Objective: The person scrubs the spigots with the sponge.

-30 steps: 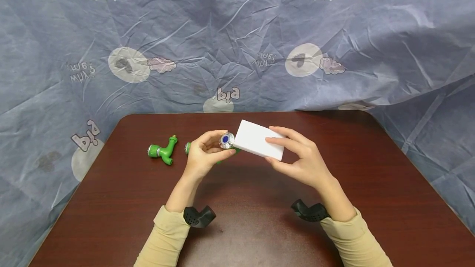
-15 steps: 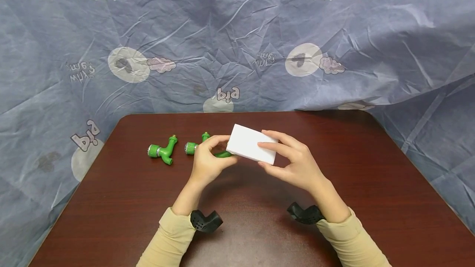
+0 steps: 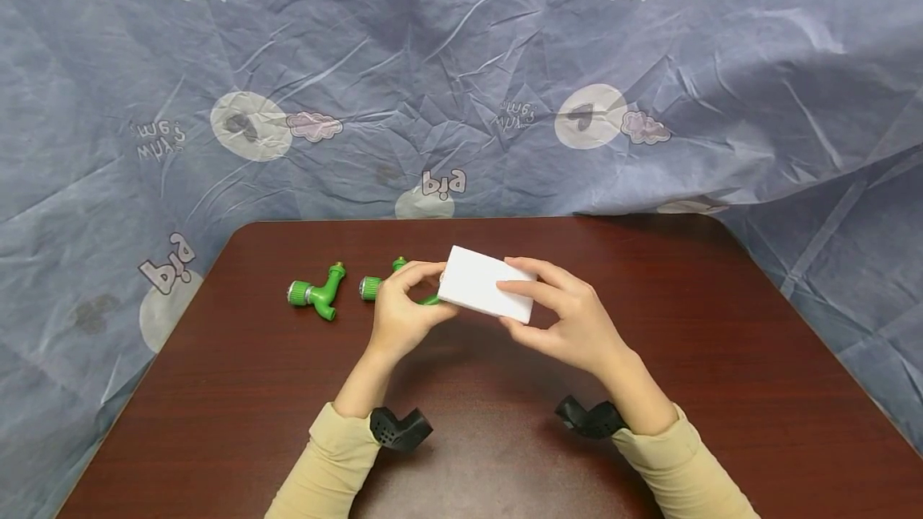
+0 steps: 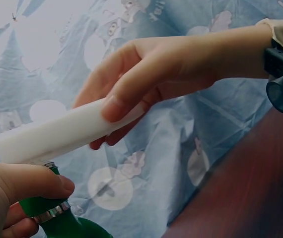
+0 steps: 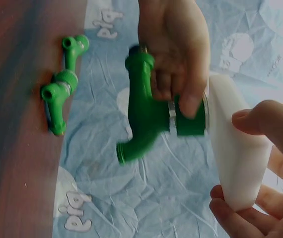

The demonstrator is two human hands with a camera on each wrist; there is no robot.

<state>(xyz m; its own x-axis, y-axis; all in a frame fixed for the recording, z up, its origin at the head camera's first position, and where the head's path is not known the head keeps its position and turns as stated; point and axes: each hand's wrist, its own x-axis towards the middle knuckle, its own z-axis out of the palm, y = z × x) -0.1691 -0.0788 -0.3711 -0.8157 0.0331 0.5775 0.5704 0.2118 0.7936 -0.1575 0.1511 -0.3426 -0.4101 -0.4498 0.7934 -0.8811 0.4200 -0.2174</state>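
Note:
Over the table, my left hand (image 3: 397, 319) grips a green plastic faucet (image 5: 144, 111) by its round knob, thumb on the knob's side. The faucet's spout and threaded end show in the right wrist view; in the head view the hand and block hide most of it. My right hand (image 3: 580, 319) pinches a white rectangular sponge block (image 3: 479, 285) between thumb and fingers. One broad face of the block lies against the silver-rimmed end of the knob, as the right wrist view shows. The left wrist view shows the block (image 4: 57, 131) tilted over the knob end.
Two more green faucets lie on the dark red-brown table (image 3: 216, 391): one faucet (image 3: 322, 295) farther left, another faucet (image 3: 370, 288) partly behind my left hand. A blue-grey printed cloth (image 3: 461, 86) hangs behind the table. Each wrist wears a black camera mount.
The block has moved left and slightly down, covering the knob's blue-centred end that faced the head camera a second ago. My left hand has turned and shifted a little right; both grips stay.

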